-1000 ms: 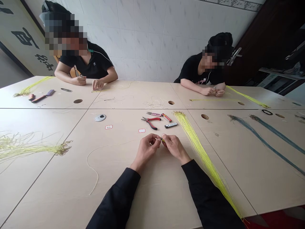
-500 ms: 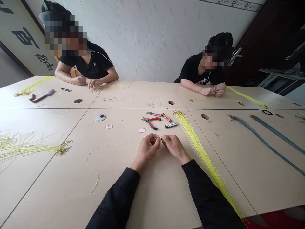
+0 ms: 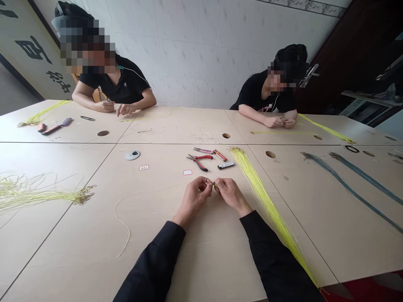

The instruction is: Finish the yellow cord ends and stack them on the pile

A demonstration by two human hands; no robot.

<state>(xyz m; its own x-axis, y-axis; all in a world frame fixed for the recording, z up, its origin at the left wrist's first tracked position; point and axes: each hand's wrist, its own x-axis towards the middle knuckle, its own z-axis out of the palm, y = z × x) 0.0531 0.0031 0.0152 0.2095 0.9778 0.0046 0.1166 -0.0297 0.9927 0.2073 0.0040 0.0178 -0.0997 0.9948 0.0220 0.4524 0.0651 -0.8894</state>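
My left hand [image 3: 197, 193] is closed in a pinch, fingertips drawn together. A thin pale yellow cord [image 3: 129, 228] curves over the table toward it, its far part fading just short of the fingers. Close beside it, my right hand [image 3: 231, 193] pinches a small black-and-yellow thing [image 3: 215, 185], mostly covered by the fingers, so its kind is unclear. The two hands' fingertips nearly meet. Just beyond them lie red-handled pliers [image 3: 201, 161], pink-handled snips [image 3: 204, 150], a red lighter [image 3: 220, 155] and a black-and-white lighter [image 3: 226, 165].
A bundle of bright yellow cords [image 3: 264, 197] stretches along my right. Pale yellow cords [image 3: 63, 196] lie left, blue-grey cords [image 3: 349, 186] far right. Red-edged labels [image 3: 187, 172] and a grey round cover [image 3: 132, 155] are ahead. Two people sit opposite, hands on the table [image 3: 78, 251].
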